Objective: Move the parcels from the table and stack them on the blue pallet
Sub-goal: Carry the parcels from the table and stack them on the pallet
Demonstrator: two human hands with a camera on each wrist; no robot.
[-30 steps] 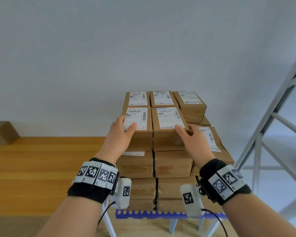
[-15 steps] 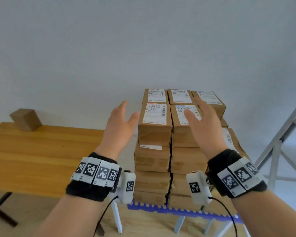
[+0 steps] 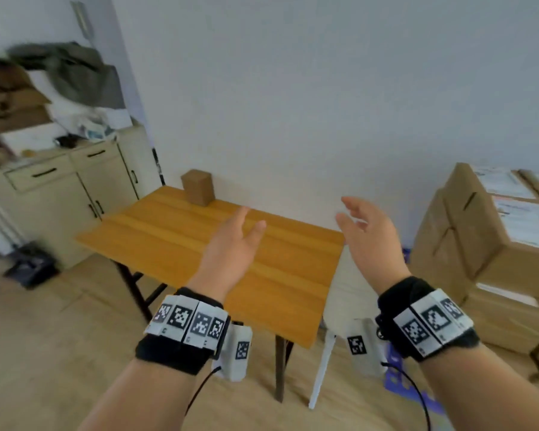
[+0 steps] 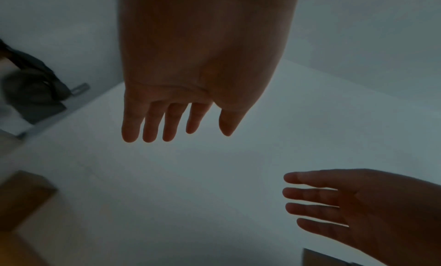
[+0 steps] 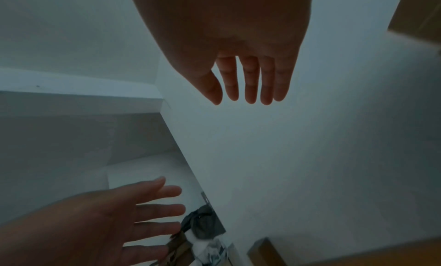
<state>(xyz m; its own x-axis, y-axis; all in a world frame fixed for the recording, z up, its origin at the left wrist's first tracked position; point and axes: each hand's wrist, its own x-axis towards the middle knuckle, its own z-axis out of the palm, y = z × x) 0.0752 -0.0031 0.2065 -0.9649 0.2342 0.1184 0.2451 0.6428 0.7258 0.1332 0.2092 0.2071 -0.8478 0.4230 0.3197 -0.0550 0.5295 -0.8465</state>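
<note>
Item 1, left hand (image 3: 230, 244): raised in front of us over the table (image 3: 174, 241), fingers straight and a little spread, thumb out. Holds nothing. Left wrist view shows the same hand (image 4: 190, 77) from behind the palm, fingers (image 4: 150, 123) pointing at a pale wall.

Item 2, right hand (image 3: 367, 241): also up, beside the table's right edge, fingers loosely extended, nothing in it. Right wrist view confirms: palm (image 5: 238, 34) flat, fingers (image 5: 250, 81) straight and close together.

Item 3, table: orange-brown wood top, dark legs, set vs. the white wall.

Item 4, parcel (image 3: 198, 187): one small plain brown box, upright, at the far left corner of the table near the wall. Well apart from both hands. No label seen on the sides facing us.

Item 5, stacked parcels (image 3: 479, 244): brown cardboard boxes w/ white shipping labels on top, several layers, at right edge of head view. Edges blurred.

Item 6, blue pallet (image 3: 398, 368): only a small part shows, low at right, under the stack and behind our right wrist.

Item 7, cabinet (image 3: 75, 181): cream, drawers and doors w/ dark handles, at left; clothes and bags (image 3: 59, 76) piled on top, blurred.

Item 8, white leg (image 3: 322, 368): slanted, just right of the table.
</note>
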